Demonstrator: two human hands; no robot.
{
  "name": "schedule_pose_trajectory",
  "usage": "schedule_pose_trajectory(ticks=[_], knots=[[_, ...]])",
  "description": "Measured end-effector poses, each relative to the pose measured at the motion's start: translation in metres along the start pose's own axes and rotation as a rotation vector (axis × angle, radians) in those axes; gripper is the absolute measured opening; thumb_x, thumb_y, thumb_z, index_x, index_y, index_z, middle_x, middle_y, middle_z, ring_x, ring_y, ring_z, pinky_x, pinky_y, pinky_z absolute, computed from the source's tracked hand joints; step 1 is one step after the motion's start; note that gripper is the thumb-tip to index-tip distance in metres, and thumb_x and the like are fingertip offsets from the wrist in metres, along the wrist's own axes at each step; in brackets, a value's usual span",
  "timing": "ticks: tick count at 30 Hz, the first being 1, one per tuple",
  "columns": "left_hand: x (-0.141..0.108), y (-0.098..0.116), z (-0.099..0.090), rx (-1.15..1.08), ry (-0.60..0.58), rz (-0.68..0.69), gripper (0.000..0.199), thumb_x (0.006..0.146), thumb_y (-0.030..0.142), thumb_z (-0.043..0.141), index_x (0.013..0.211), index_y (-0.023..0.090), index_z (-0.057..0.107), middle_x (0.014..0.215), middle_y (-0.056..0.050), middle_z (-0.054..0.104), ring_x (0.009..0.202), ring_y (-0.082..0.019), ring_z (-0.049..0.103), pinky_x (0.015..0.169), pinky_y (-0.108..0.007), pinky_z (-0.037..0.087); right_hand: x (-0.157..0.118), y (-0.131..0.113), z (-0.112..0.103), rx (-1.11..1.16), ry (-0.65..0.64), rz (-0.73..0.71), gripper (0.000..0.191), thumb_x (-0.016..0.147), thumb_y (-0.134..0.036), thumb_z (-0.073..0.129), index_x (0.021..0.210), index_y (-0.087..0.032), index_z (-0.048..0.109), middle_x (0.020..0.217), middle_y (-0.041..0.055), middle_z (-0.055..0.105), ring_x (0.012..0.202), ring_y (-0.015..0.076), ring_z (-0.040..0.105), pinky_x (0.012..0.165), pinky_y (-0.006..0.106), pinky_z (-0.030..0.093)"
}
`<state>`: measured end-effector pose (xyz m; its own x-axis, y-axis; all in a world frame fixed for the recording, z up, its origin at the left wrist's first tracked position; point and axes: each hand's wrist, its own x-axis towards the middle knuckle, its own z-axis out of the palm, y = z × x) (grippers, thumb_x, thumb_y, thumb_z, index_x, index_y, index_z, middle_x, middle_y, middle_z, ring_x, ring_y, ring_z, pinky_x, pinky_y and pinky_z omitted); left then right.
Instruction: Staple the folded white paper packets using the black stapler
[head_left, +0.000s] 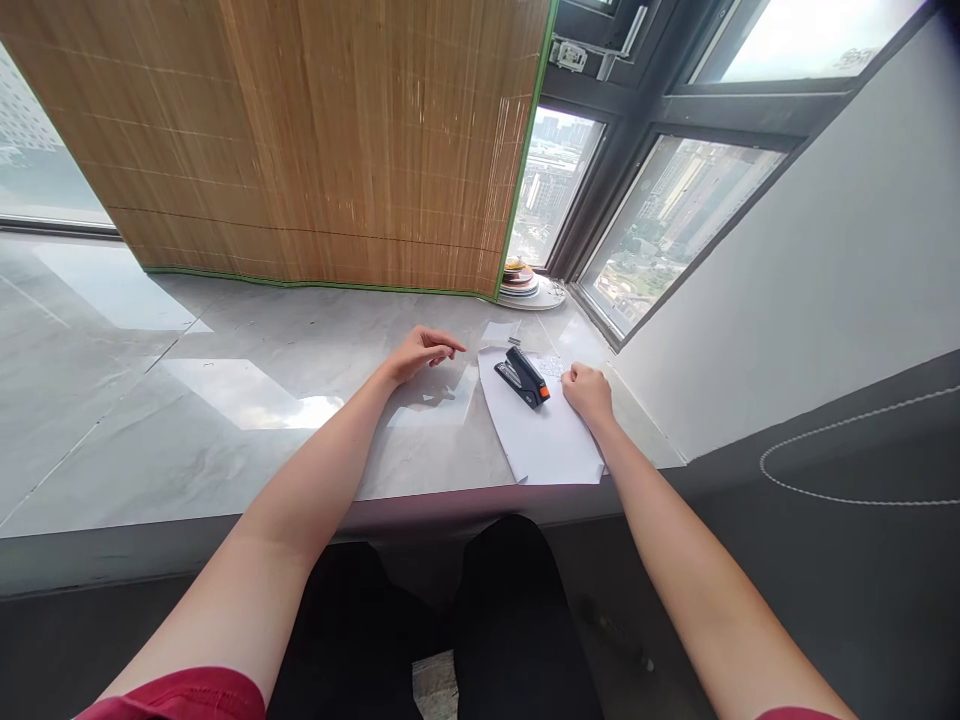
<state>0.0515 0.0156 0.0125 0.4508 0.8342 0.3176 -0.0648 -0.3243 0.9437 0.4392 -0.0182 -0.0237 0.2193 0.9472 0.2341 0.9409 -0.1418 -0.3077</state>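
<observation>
A black stapler point(523, 377) with an orange patch at its near end lies on white paper point(555, 450). Its top arm is raised away from the base. Just past it are small grey strips point(514, 341), possibly staples. To the left of the paper, my left hand point(426, 353) is over the countertop, index finger stretched toward the stapler and other fingers loosely bent, holding nothing. My right hand point(588, 394) is closed in a fist at the paper's right edge, with no object visible in it.
The grey marble-look sill point(247, 340) runs left and ends at a front edge above my knees. A bamboo blind point(337, 150) hangs behind it. Stacked plates point(525, 288) stand in the window corner. A white wall point(750, 300) and a bead chain point(795, 487) are right.
</observation>
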Motion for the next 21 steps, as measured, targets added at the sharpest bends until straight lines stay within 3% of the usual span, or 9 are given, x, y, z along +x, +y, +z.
schedule_pose_trajectory(ticks=[10,21], knots=[[-0.0002,0.0017,0.0007,-0.003,-0.003,-0.017,0.027,0.081,0.034,0.079,0.098,0.015,0.089,0.070,-0.004,0.067,0.059,-0.011,0.048,0.057,-0.026,0.038,-0.0008,-0.0024,-0.0023,-0.006,0.007,-0.001,0.023,0.093,-0.021,0.050,0.070,-0.023,0.044,0.065,0.0005,0.050,0.064,0.0180,0.037,0.067,0.032,0.024],[0.0008,0.0009,0.0014,-0.038,-0.005,-0.010,0.040,0.096,0.046,0.066,0.092,0.013,0.088,0.073,-0.008,0.068,0.059,-0.011,0.048,0.057,-0.027,0.036,0.0002,-0.0016,-0.0022,0.008,0.005,-0.001,0.024,0.092,-0.021,0.050,0.069,-0.024,0.043,0.065,0.0000,0.050,0.064,0.0182,0.037,0.067,0.033,0.024]])
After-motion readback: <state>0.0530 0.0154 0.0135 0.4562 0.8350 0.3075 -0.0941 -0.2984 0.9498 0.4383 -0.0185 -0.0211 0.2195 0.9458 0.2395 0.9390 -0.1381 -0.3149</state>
